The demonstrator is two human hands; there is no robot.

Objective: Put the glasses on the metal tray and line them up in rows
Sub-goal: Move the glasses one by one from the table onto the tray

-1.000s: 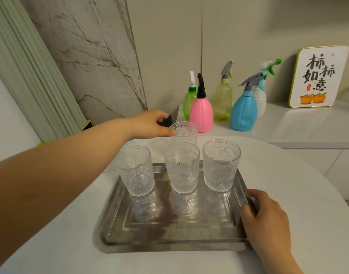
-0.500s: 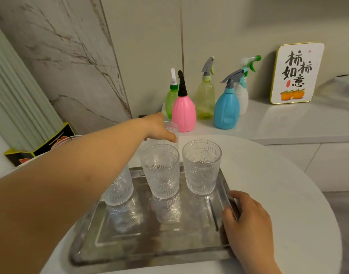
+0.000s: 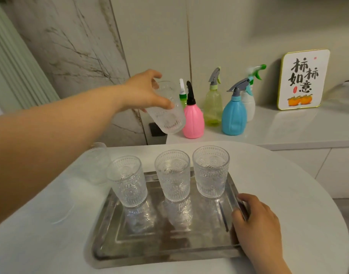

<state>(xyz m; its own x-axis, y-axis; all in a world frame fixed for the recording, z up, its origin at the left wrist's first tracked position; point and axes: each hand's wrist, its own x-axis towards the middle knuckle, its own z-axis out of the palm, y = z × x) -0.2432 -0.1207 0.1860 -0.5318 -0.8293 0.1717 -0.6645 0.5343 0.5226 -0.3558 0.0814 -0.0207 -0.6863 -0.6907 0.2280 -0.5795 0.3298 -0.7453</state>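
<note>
1. While the left hand (image 3: 144, 91) grips a glass (image 3: 166, 111) by its wall, lifted clear of the desk (image 3: 288, 184) and tilted with its base swung toward the spray bottles, a slip is the main risk: the patterned wall is held only by thumb and fingers from one side.
2. Just beyond that hand stands the pink spray bottle (image 3: 193, 120); a swing outward could knock it over.
3. Below and nearer than the lifted glass, three glasses (image 3: 172, 177) stand upright in one row on the far part of the metal tray (image 3: 161, 248). Bringing the fourth down over them could clip a rim and topple one.
4. The right hand (image 3: 256, 224) is closed on the tray's right edge, holding it; a tug there would set the row sliding on the smooth metal.
5. All four glasses look empty, though the blur on the held one leaves that less sure.
6. Under the left forearm, another glass (image 3: 95, 161) seems to wait on the desk beside the tray, where the arm could brush it.
</note>
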